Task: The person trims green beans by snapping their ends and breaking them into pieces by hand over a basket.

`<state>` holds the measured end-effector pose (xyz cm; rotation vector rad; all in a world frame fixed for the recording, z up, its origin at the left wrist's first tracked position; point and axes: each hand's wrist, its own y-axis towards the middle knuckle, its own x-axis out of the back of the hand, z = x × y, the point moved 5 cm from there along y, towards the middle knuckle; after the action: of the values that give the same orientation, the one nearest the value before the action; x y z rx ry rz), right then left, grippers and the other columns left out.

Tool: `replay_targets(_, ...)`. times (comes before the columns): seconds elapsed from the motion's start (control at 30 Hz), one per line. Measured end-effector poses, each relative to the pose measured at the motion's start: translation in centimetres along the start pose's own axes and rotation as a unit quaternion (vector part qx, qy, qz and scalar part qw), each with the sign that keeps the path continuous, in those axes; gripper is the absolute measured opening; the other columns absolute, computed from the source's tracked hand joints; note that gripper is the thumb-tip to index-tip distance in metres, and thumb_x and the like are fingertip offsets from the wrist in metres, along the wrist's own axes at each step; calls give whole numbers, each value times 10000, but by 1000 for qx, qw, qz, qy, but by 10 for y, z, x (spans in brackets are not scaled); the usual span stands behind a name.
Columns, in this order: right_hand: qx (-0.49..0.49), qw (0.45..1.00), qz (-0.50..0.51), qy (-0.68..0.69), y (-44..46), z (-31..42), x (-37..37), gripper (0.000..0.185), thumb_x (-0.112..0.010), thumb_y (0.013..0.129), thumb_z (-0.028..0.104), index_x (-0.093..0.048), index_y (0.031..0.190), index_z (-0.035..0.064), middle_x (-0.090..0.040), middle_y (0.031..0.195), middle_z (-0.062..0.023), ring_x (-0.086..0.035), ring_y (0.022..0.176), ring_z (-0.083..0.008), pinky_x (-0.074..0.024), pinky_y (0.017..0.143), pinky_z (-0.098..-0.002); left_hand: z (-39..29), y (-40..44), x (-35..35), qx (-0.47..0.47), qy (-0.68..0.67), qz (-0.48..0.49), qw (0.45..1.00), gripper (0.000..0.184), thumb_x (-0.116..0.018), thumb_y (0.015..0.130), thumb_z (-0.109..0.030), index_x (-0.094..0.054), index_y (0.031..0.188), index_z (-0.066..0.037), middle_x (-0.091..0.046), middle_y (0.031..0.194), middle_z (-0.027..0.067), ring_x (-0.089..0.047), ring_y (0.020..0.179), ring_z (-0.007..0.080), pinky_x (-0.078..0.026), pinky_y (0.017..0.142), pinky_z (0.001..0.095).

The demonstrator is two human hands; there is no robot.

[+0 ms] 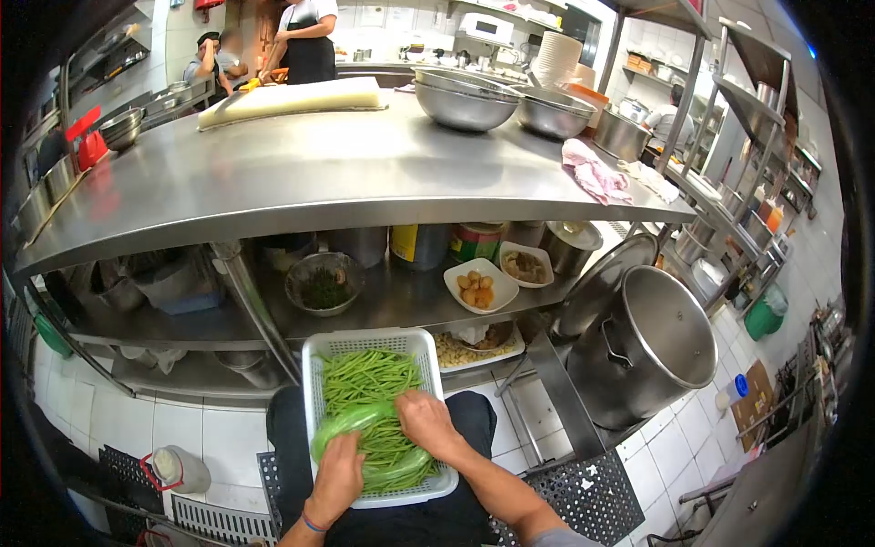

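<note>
A white plastic basket [436,374] full of long green beans [369,376] rests on my lap between my knees. Across the beans lies a translucent green plastic bag [351,421], with beans showing around and through it. My left hand [337,474] is closed on the bag's near left edge, a thin band on its wrist. My right hand [425,421] has its fingers curled on the bag at the upper right, over the beans. The fingertips of both hands are partly hidden.
A steel table [301,182] stands before me, its lower shelf holding a bowl of potatoes [480,286] and a bowl of chopped greens [324,283]. A tall steel pot [629,356] is at my right. A white bucket [180,469] sits on the floor left. People work behind the table.
</note>
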<state>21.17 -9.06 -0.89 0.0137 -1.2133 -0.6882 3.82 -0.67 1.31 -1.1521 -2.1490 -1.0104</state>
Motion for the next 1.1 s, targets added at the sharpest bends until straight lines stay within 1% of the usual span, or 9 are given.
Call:
replay_targets(0.1, -5, 1000, 10, -8, -6, 4, 5, 109, -587, 796, 17, -634, 891, -9, -604, 832, -161, -622, 806, -373, -501, 689, -464, 5, -3, -1, -12, -12, -9, 1000, 308, -554, 813, 58, -562, 1121, 70, -591, 955, 237, -545, 899, 432, -433, 825, 468)
replay_targets(0.2, 49, 994, -77, 54, -4, 41, 53, 155, -580, 789, 12, -635, 933, -4, -593, 908, -156, -596, 883, -353, -490, 761, -445, 1, 0, 1, -8, -13, 1, 1000, 281, -546, 800, 60, -595, 1076, 56, -604, 923, 228, -553, 886, 418, -438, 818, 458)
replay_targets(0.3, 139, 980, -35, 136, -14, 65, 47, 188, -576, 729, -19, -623, 909, 12, -575, 928, -131, -557, 910, -327, -462, 803, -421, 9, 0, -10, -14, -5, 18, 1000, 227, -543, 776, 64, -649, 974, 28, -633, 881, 195, -568, 842, 380, -454, 794, 434)
replay_targets(0.4, 100, 991, 72, 61, -29, 60, 17, 208, -580, 729, -4, -631, 930, 20, -564, 922, -127, -541, 906, -322, -452, 800, -429, 8, -2, -13, -49, -30, 39, 998, 196, -548, 782, 47, -667, 935, 19, -642, 857, 178, -576, 830, 361, -466, 776, 423)
replay_targets(0.67, 88, 993, 58, 53, -36, 52, 25, 264, -570, 728, -25, -631, 984, 8, -555, 987, -138, -531, 933, -334, -467, 831, -431, 16, 4, 1, -14, -18, 23, 999, 118, -660, 805, -19, -696, 916, 0, -667, 838, 155, -622, 799, 323, -478, 769, 405)
replay_targets(0.8, 111, 984, 61, 122, -30, 68, 52, 266, -592, 763, -33, -654, 1019, 5, -591, 953, -134, -547, 884, -321, -460, 830, -412, 0, 11, 14, -11, -56, 0, 998, 93, -700, 802, -56, -705, 881, -6, -659, 799, 139, -622, 768, 302, -486, 732, 394)
replay_targets(0.9, 113, 983, 44, 136, -31, 71, 55, 196, -635, 791, -4, -658, 986, 10, -603, 912, -129, -570, 855, -318, -476, 796, -408, -9, 16, 23, -20, -71, -14, 997, 89, -714, 796, -61, -703, 864, -5, -655, 782, 131, -621, 757, 295, -489, 709, 388)
replay_targets(1.0, 107, 978, 7, 177, -31, 64, 52, 169, -619, 781, 1, -656, 945, 17, -575, 858, -122, -575, 815, -305, -485, 757, -404, -10, 18, 29, -23, -60, -21, 998, 89, -720, 789, -57, -696, 857, -4, -655, 782, 127, -620, 757, 297, -491, 703, 384)
replay_targets(1.1, 113, 975, 8, 193, -32, 64, 49, 167, -637, 776, -6, -650, 942, 11, -575, 856, -137, -588, 816, -319, -495, 748, -409, -11, 19, 33, -29, -56, -27, 998, 84, -721, 787, -54, -689, 847, -4, -656, 784, 124, -618, 755, 301, -493, 706, 382)
